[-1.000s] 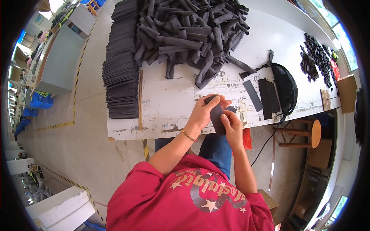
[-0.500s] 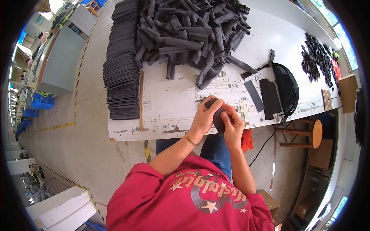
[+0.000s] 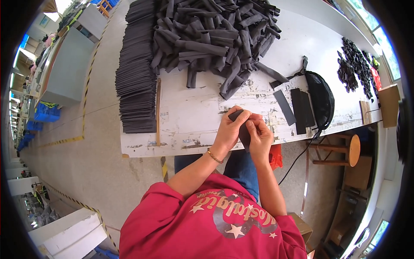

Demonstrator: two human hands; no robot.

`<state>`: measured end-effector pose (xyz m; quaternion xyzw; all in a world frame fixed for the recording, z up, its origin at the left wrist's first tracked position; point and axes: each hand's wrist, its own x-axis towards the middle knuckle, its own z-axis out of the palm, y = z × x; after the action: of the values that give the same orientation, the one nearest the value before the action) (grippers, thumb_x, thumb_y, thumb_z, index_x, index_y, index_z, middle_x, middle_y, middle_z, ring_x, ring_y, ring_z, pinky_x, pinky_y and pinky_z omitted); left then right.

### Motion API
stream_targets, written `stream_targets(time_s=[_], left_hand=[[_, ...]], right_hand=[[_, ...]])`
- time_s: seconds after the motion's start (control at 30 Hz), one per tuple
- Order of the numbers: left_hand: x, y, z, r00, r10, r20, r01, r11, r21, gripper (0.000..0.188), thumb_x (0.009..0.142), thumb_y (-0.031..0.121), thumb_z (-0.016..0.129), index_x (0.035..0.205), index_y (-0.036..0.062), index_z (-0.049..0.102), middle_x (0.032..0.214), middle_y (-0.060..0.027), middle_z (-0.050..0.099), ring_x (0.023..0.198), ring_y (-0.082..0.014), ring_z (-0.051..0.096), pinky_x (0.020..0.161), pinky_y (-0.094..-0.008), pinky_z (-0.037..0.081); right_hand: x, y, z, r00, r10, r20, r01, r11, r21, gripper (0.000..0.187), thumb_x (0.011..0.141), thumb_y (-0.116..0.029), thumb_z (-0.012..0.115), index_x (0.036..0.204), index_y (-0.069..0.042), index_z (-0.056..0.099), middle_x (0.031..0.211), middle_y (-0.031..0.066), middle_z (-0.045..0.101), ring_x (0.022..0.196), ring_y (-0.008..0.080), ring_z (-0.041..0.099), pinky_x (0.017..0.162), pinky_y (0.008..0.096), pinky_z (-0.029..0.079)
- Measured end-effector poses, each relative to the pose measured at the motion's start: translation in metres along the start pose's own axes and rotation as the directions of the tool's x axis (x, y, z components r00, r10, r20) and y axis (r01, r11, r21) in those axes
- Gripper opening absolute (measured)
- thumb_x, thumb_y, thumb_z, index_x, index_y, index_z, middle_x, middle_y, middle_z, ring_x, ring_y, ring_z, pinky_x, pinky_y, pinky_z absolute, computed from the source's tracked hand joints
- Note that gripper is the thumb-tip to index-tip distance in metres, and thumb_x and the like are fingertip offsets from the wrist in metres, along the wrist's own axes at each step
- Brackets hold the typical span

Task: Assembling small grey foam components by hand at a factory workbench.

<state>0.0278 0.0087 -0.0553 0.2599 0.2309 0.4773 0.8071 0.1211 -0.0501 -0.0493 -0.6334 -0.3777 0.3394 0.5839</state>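
Note:
Between my hands, above the table's front edge, is a dark grey fabric strip (image 3: 244, 137). My left hand (image 3: 231, 128) grips its upper left side, thumb on top. My right hand (image 3: 260, 137) pinches its right edge with thumb and fingers, close against the left fingertips. Part of the strip is hidden under the fingers. Beyond my hands lies a big loose heap of dark fabric tubes or folded strips (image 3: 202, 48). Left of that heap, a long row of flat dark fabric pieces (image 3: 136, 82) is stacked tightly together.
A wooden stick (image 3: 158, 114) lies beside the stacked row on the white table (image 3: 189, 116). To the right are flat dark pieces (image 3: 302, 110) and a black pouch bag (image 3: 320, 99) with a strap. A wooden stool (image 3: 354, 150) stands below the table's right side.
My hands stay in nearly the same place, with small finger shifts on the fabric strip. The right fingers sit slightly higher and cover more of its upper edge.

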Motion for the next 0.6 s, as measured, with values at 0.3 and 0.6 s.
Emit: stream_targets(time_s=[0.3, 0.6], left_hand=[[-0.001, -0.007, -0.009, 0.999, -0.015, -0.036, 0.016, 1.0, 0.005, 0.014, 0.094, 0.014, 0.063, 0.092, 0.0021, 0.055, 0.095, -0.0155, 0.07, 0.088, -0.0194, 0.068, 0.081, -0.0307, 0.054], [0.007, 0.008, -0.012, 0.996, -0.032, -0.089, 0.021, 0.992, -0.124, 0.008, 0.094, 0.008, 0.059, 0.091, 0.0016, 0.054, 0.096, -0.0204, 0.07, 0.088, -0.025, 0.069, 0.084, -0.0358, 0.055]], right_hand=[[0.0, -0.001, 0.005, 1.0, -0.012, -0.003, 0.012, 1.0, 0.005, 0.011, 0.094, -0.009, 0.063, 0.092, 0.001, 0.068, 0.08, -0.0022, 0.063, 0.075, 0.0044, 0.052, 0.069, 0.0208, 0.045], [0.005, -0.014, 0.002, 0.993, 0.066, 0.098, -0.058, 0.995, -0.075, 0.015, 0.095, -0.012, 0.062, 0.095, 0.002, 0.068, 0.082, -0.0008, 0.064, 0.078, 0.0054, 0.054, 0.073, 0.022, 0.046]])
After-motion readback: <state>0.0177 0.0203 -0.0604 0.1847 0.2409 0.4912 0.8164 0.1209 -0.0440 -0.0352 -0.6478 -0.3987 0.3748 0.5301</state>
